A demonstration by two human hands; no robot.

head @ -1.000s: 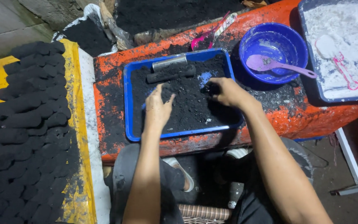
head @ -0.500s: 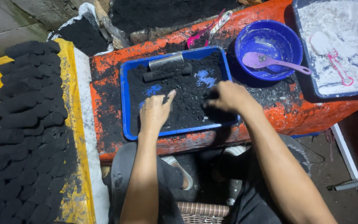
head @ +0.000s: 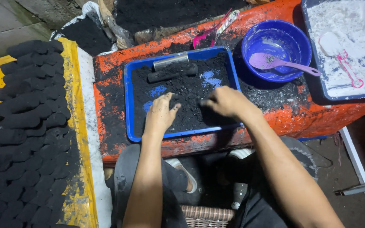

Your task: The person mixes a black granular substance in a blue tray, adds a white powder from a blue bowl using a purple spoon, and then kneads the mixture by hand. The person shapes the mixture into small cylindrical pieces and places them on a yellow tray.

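Observation:
A blue tray [head: 128, 105] on an orange table holds loose black powder [head: 186, 90]. My left hand [head: 160, 113] lies palm down on the powder at the tray's near left, fingers spread. My right hand [head: 224, 102] rests on the powder at the near right, fingers curled and pushing it toward the left hand. At the tray's far side lie a black pressed stick [head: 172, 72] and a grey metal tube [head: 170, 61].
Many black pressed sticks [head: 26, 122] are stacked on a yellow board at the left. A blue bowl [head: 275, 48] with a purple spoon [head: 281, 63] stands far right of the tray. A tray of white powder [head: 351, 38] sits at the right edge.
Both hands have drawn closer together over the powder near the tray's front edge. Blue patches of bare tray floor have appeared behind them.

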